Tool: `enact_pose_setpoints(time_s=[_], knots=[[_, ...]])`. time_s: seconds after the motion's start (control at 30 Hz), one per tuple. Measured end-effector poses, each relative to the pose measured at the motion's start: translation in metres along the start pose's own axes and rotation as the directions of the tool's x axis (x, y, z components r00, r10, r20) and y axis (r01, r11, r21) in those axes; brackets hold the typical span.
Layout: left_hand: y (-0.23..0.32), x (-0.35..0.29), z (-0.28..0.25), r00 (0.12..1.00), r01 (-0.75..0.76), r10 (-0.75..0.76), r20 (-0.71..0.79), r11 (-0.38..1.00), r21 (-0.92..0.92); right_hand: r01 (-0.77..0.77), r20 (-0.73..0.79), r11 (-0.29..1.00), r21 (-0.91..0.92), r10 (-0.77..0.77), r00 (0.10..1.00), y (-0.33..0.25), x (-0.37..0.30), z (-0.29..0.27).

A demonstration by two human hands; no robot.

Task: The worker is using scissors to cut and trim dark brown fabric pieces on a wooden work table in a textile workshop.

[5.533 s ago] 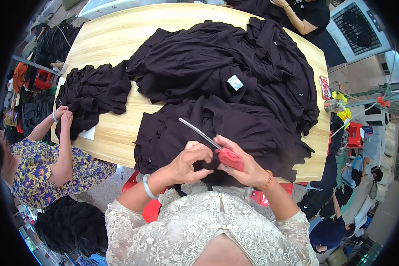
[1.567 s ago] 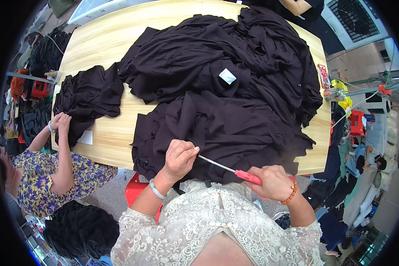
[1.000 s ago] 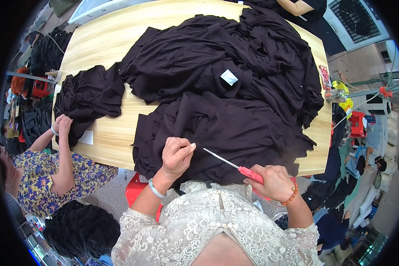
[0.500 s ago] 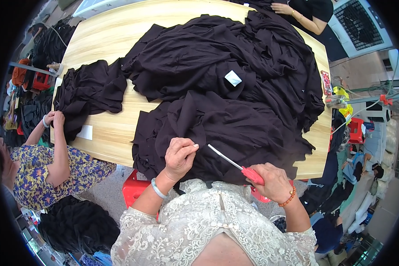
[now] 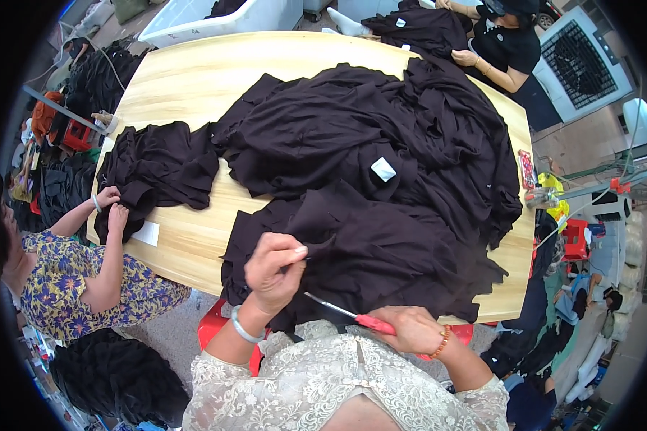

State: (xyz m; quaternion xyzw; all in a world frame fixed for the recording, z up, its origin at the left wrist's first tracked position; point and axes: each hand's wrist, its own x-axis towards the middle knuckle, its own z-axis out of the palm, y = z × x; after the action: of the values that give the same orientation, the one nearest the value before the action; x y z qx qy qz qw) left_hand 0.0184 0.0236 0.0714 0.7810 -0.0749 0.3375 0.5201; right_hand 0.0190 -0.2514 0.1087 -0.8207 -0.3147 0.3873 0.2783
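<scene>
My right hand (image 5: 412, 330) is closed round the red handle of a tool (image 5: 372, 323). Its slim, straight metal shaft points up and left toward my left wrist; I cannot make out its exact kind. My left hand (image 5: 274, 270) is raised over the near dark garment (image 5: 381, 244), thumb and fingertips pinched together. Whatever it holds, if anything, is too small to make out. That garment lies crumpled at the table's near edge, below a larger heap of dark cloth (image 5: 323, 129). A small white paper square (image 5: 383, 169) rests on the heap.
Left of me a co-worker's hands (image 5: 113, 207) handle another dark garment (image 5: 165, 161) on the wooden table (image 5: 194, 237). A person in black handles dark cloth at the far right corner. White bins (image 5: 216, 25) stand behind the table. A red stool (image 5: 212, 325) is near my left arm.
My right hand has come down and left with the tool, whose shaft now lies flatter. My left hand has shifted a little left. The view has tilted, showing more of the far side.
</scene>
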Motion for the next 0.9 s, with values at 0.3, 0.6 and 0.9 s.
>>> enact_pose_setpoints(time_s=[0.3, 0.6, 0.9], knots=[[0.006, 0.099, -0.092, 0.875, -0.243, 0.260, -0.409, 0.965, 0.093, -0.229, -0.434, 0.893, -0.387, 0.043, 0.900, 0.039, 0.052, -0.056], [-0.092, 0.200, -0.087, 0.808, -0.325, 0.276, -0.521, 0.946, -0.004, -0.346, -0.648, 0.597, -0.724, -0.416, 0.638, 0.047, 0.115, -0.225], [-0.203, 0.043, -0.078, 0.937, 0.323, -0.350, 0.021, 0.884, 0.338, -0.296, -0.592, 0.954, 0.033, 0.257, 0.764, 0.061, 0.064, -0.100]])
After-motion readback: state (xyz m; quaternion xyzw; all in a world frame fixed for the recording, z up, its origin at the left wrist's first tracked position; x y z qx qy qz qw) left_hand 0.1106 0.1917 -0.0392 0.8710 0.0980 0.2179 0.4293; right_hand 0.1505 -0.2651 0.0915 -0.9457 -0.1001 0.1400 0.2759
